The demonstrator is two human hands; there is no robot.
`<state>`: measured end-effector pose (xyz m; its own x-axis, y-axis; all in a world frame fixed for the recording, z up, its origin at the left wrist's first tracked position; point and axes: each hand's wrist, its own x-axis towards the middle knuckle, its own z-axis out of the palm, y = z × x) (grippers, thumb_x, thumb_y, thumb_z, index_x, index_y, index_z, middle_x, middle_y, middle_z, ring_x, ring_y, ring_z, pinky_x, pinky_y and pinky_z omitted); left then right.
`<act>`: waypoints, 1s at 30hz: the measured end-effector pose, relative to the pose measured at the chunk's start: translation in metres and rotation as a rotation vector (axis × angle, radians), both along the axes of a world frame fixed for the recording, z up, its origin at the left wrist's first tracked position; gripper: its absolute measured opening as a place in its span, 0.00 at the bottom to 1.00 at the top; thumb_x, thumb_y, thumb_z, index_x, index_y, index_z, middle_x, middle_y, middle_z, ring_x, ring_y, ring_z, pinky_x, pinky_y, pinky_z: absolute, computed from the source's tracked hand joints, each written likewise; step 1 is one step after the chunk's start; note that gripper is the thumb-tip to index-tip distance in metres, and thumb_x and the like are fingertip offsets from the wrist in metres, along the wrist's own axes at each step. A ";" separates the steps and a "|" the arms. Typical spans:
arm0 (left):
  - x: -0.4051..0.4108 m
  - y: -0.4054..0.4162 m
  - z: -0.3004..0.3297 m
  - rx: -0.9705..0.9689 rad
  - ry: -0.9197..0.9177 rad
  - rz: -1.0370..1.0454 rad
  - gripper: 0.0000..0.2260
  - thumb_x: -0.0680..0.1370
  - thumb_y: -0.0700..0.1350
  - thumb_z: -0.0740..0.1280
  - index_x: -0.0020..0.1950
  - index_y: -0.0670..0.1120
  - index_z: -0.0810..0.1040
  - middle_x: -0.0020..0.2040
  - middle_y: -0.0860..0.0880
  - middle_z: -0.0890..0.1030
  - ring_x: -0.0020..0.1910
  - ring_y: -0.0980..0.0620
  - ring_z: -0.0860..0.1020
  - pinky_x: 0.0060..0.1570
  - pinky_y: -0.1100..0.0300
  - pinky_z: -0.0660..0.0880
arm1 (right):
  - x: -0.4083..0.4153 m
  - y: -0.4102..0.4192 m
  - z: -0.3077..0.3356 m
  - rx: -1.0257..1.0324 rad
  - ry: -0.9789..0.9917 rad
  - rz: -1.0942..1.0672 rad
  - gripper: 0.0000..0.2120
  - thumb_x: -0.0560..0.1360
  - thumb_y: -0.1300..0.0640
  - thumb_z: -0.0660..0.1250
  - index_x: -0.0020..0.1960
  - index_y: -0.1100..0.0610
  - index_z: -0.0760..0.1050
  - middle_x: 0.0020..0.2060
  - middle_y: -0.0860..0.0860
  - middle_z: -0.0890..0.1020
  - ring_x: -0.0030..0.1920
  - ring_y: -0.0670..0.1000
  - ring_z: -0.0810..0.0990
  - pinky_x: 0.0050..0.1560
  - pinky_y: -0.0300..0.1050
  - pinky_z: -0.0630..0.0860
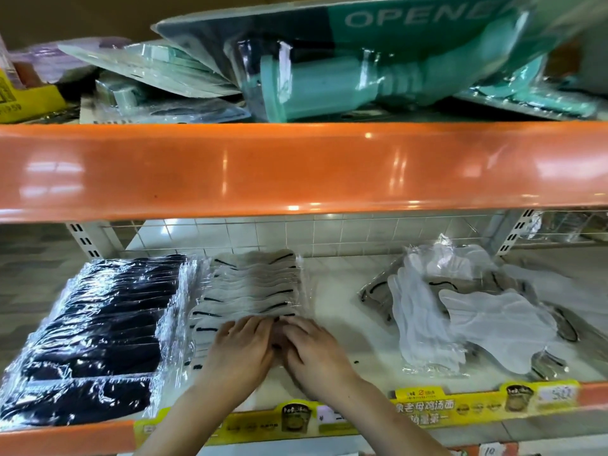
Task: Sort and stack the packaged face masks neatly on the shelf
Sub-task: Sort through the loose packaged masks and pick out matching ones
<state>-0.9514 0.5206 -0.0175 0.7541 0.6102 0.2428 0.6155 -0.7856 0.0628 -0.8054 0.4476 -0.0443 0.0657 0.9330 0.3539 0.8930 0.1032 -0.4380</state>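
Hands together: we press our left hand (241,345) and right hand (312,348), fingers flat, on the white mask row (250,291) near the shelf (339,291) front edge, probably to square it beside the black masks (98,337); loose packs (460,311) wait right.

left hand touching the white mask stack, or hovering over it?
Touching. In the head view the left hand lies flat on the near end of the white mask stack, fingers pressed onto the wrapping with no gap showing.
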 end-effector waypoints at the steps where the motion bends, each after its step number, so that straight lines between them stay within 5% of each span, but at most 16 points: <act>1: 0.009 -0.001 0.001 -0.029 0.005 -0.007 0.18 0.69 0.50 0.57 0.47 0.44 0.82 0.42 0.49 0.83 0.39 0.47 0.82 0.37 0.55 0.79 | 0.008 -0.002 0.002 0.018 -0.009 -0.033 0.19 0.69 0.54 0.56 0.54 0.55 0.79 0.56 0.51 0.80 0.54 0.53 0.80 0.51 0.46 0.79; 4: 0.044 -0.008 0.001 -0.104 -0.031 -0.027 0.19 0.69 0.51 0.55 0.51 0.47 0.81 0.46 0.49 0.83 0.43 0.47 0.83 0.41 0.55 0.78 | 0.038 -0.010 0.006 0.057 -0.006 -0.155 0.17 0.71 0.54 0.56 0.52 0.55 0.80 0.51 0.49 0.81 0.49 0.52 0.81 0.45 0.45 0.80; 7: 0.083 -0.018 0.003 -0.234 -0.039 0.010 0.23 0.77 0.52 0.47 0.67 0.51 0.71 0.66 0.52 0.74 0.65 0.50 0.71 0.62 0.57 0.67 | 0.068 -0.019 0.012 -0.055 -0.001 -0.267 0.26 0.74 0.48 0.47 0.58 0.57 0.78 0.57 0.52 0.79 0.59 0.53 0.77 0.58 0.48 0.74; 9: 0.108 -0.023 0.000 -0.256 -0.079 -0.017 0.18 0.81 0.49 0.52 0.70 0.51 0.67 0.70 0.54 0.69 0.70 0.53 0.65 0.65 0.59 0.62 | 0.086 -0.026 0.013 -0.112 -0.041 -0.329 0.27 0.72 0.48 0.46 0.60 0.58 0.77 0.59 0.54 0.78 0.61 0.56 0.76 0.60 0.49 0.72; 12: 0.138 -0.029 -0.003 -0.350 -0.134 -0.058 0.17 0.81 0.47 0.56 0.70 0.49 0.68 0.70 0.51 0.69 0.70 0.52 0.63 0.66 0.57 0.63 | 0.104 -0.038 0.008 -0.195 -0.142 -0.355 0.21 0.71 0.55 0.61 0.62 0.60 0.75 0.59 0.56 0.77 0.59 0.58 0.77 0.59 0.50 0.74; 15: 0.163 -0.037 -0.007 -0.427 -0.112 -0.063 0.17 0.80 0.49 0.57 0.69 0.49 0.68 0.70 0.49 0.69 0.70 0.50 0.64 0.65 0.54 0.64 | 0.116 -0.048 0.007 -0.242 -0.154 -0.338 0.27 0.66 0.63 0.70 0.64 0.62 0.73 0.60 0.56 0.76 0.61 0.59 0.75 0.61 0.51 0.73; 22: 0.191 -0.040 -0.013 -0.468 -0.120 -0.036 0.18 0.80 0.48 0.57 0.70 0.48 0.68 0.69 0.46 0.71 0.68 0.46 0.68 0.64 0.55 0.65 | 0.129 -0.053 0.013 -0.418 -0.165 -0.471 0.26 0.78 0.57 0.59 0.75 0.56 0.58 0.75 0.53 0.59 0.75 0.55 0.56 0.71 0.48 0.57; 30: 0.204 -0.022 -0.020 -0.536 -0.164 0.029 0.17 0.76 0.43 0.60 0.64 0.45 0.73 0.60 0.45 0.79 0.59 0.42 0.73 0.58 0.54 0.68 | 0.127 -0.037 0.024 -0.476 -0.248 -0.598 0.19 0.79 0.57 0.56 0.70 0.53 0.63 0.69 0.53 0.67 0.70 0.56 0.62 0.63 0.53 0.65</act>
